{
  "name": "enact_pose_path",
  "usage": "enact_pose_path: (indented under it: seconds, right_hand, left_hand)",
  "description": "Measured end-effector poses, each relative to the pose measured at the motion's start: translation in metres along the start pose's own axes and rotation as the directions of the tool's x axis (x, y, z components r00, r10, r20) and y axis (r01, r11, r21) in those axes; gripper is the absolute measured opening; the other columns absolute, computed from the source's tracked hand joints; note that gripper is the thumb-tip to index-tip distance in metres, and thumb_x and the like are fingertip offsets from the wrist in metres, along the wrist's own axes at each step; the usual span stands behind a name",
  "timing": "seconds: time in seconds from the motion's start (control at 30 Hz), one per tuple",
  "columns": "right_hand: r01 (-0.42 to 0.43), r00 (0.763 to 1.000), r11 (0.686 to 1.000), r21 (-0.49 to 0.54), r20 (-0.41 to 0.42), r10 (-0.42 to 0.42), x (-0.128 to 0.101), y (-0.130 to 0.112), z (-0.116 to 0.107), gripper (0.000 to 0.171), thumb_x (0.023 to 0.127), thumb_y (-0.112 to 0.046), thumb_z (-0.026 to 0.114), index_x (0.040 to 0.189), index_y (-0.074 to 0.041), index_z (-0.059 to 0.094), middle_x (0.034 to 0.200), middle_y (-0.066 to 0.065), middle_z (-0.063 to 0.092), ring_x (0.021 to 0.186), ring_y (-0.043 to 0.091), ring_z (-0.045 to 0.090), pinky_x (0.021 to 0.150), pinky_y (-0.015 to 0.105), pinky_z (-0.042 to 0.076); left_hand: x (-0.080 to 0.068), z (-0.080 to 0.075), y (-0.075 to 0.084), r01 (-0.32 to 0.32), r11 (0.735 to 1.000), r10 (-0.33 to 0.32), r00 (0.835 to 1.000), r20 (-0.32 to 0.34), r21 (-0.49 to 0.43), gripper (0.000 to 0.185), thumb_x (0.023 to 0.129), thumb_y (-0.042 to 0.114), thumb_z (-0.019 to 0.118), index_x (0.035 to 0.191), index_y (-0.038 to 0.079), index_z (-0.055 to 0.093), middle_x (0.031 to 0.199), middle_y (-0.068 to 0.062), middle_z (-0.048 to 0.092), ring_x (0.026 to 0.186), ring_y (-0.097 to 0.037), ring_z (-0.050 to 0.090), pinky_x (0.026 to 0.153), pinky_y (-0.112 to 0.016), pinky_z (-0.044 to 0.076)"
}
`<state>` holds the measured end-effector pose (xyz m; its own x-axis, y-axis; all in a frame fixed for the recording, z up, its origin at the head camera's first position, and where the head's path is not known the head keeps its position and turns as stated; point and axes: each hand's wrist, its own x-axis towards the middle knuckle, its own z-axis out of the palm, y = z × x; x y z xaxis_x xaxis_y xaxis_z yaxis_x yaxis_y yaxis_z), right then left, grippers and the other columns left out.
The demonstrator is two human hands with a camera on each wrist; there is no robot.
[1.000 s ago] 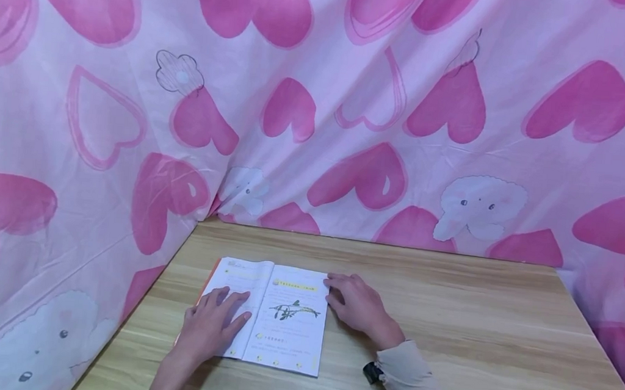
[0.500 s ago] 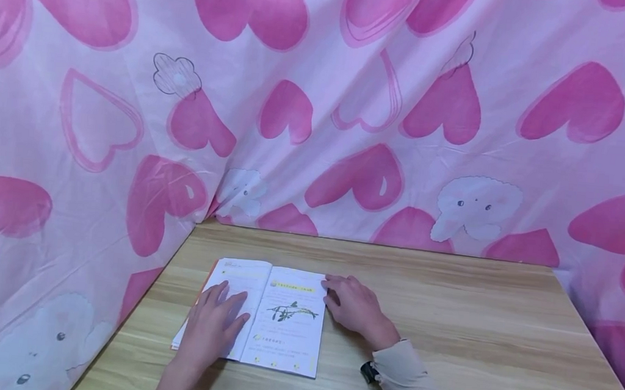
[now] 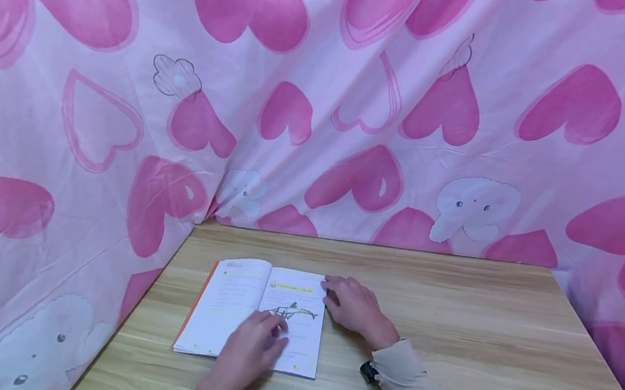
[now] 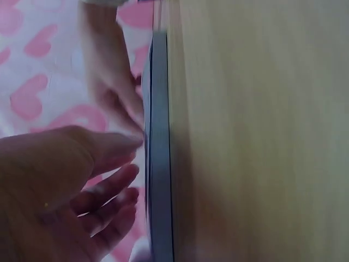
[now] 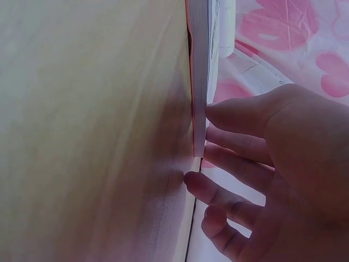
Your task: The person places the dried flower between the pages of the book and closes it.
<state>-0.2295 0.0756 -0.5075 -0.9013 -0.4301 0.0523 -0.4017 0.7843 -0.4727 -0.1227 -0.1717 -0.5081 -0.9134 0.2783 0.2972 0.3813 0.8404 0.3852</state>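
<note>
An open book (image 3: 227, 298) with an orange cover edge lies on the table, its right page printed with a green plant picture and yellow-marked headings. My left hand (image 3: 251, 349) is over the lower middle of the book, its loosely bent fingers reaching onto the right page. In the left wrist view the fingertips of that hand (image 4: 71, 185) are right at the book's page surface. My right hand (image 3: 356, 305) rests at the upper right corner of the book. The right wrist view shows its thumb and fingers relaxed and spread beside the page edges (image 5: 200, 109).
The book stands on a wood-grain table (image 3: 445, 328). Behind and to the left hangs a pink curtain (image 3: 364, 101) with hearts and white fluffy figures. A small black object (image 3: 369, 372) sits at the right sleeve (image 3: 408, 374).
My left hand has moved right, from the left page to the right page, uncovering the left page. The right hand stays at the book's upper right corner.
</note>
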Motion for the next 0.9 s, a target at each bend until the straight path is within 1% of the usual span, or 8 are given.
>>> enact_pose_path:
  seconds: [0.07,0.13,0.23,0.33,0.43,0.73,0.83,0.9]
  right_hand:
    - [0.000,1.000,1.000,0.003,0.000,0.000,0.000,0.001,0.000,0.040,0.104,-0.024,0.074,0.142,-0.015,0.072,0.156,0.005,0.065,0.139,0.033,0.063,0.110,0.057,0.056]
    - [0.000,1.000,1.000,0.004,0.001,0.000,0.000,0.001,0.001,0.040,0.104,-0.024,0.074,0.142,-0.015,0.072,0.156,0.005,0.065,0.139,0.033,0.063,0.110,0.058,0.055]
    - [0.002,1.000,1.000,0.010,0.002,-0.002,0.000,0.002,0.001,0.040,0.103,-0.024,0.074,0.142,-0.015,0.072,0.156,0.006,0.065,0.139,0.034,0.063,0.110,0.059,0.055]
    - [0.000,1.000,1.000,0.009,0.003,0.000,0.000,0.002,0.002,0.040,0.103,-0.024,0.074,0.142,-0.015,0.072,0.156,0.006,0.064,0.139,0.034,0.064,0.109,0.059,0.056]
    - [0.003,1.000,1.000,0.008,-0.004,-0.003,0.000,0.002,0.002,0.040,0.103,-0.023,0.075,0.142,-0.015,0.072,0.155,0.006,0.065,0.138,0.034,0.064,0.109,0.058,0.056]
    - [-0.006,1.000,1.000,0.018,0.006,0.006,0.001,0.003,0.002,0.040,0.103,-0.025,0.075,0.143,-0.016,0.072,0.156,0.005,0.064,0.142,0.034,0.062,0.112,0.058,0.054]
    - [-0.002,1.000,1.000,0.009,0.005,0.002,0.000,0.004,0.002,0.040,0.103,-0.025,0.074,0.143,-0.017,0.072,0.156,0.005,0.064,0.143,0.033,0.062,0.113,0.058,0.054]
    - [0.001,1.000,1.000,0.011,0.004,-0.001,0.000,0.004,0.001,0.040,0.103,-0.025,0.074,0.142,-0.017,0.072,0.156,0.005,0.064,0.143,0.034,0.061,0.113,0.059,0.054]
  left_hand:
    - [0.000,0.004,0.007,-0.004,0.998,0.008,0.998,0.069,-0.059,0.020,0.089,0.031,0.089,0.100,0.025,0.073,0.093,0.013,0.064,0.089,-0.002,0.057,0.076,-0.025,0.053]
    - [0.000,0.007,0.012,-0.018,0.997,0.027,0.993,0.118,-0.079,0.026,0.090,0.043,0.088,0.102,0.027,0.070,0.092,0.014,0.059,0.091,-0.002,0.053,0.077,-0.024,0.050]
    - [0.001,0.011,0.015,-0.036,0.997,0.046,0.987,0.155,-0.069,0.039,0.088,0.057,0.086,0.105,0.028,0.066,0.090,0.015,0.050,0.092,-0.005,0.048,0.078,-0.024,0.044]
    - [0.001,0.011,0.017,-0.041,0.998,0.050,0.983,0.175,-0.052,0.047,0.086,0.064,0.084,0.107,0.028,0.062,0.088,0.016,0.043,0.091,-0.007,0.045,0.077,-0.025,0.039]
    - [0.002,0.012,0.017,-0.031,0.999,0.039,0.981,0.191,-0.044,0.048,0.087,0.065,0.083,0.108,0.028,0.061,0.089,0.017,0.040,0.090,-0.008,0.044,0.076,-0.025,0.038]
    - [0.004,0.011,0.018,-0.006,0.999,0.015,0.974,0.228,-0.039,0.047,0.089,0.066,0.080,0.109,0.029,0.060,0.090,0.016,0.041,0.090,-0.008,0.043,0.074,-0.025,0.036]
    - [0.004,0.012,0.019,-0.014,0.999,0.021,0.973,0.228,-0.033,0.044,0.090,0.062,0.081,0.112,0.030,0.061,0.094,0.016,0.045,0.090,-0.007,0.044,0.073,-0.024,0.037]
    - [0.003,0.013,0.021,-0.032,0.999,0.038,0.975,0.217,-0.029,0.042,0.092,0.056,0.081,0.120,0.031,0.063,0.097,0.016,0.048,0.089,-0.006,0.045,0.073,-0.024,0.039]
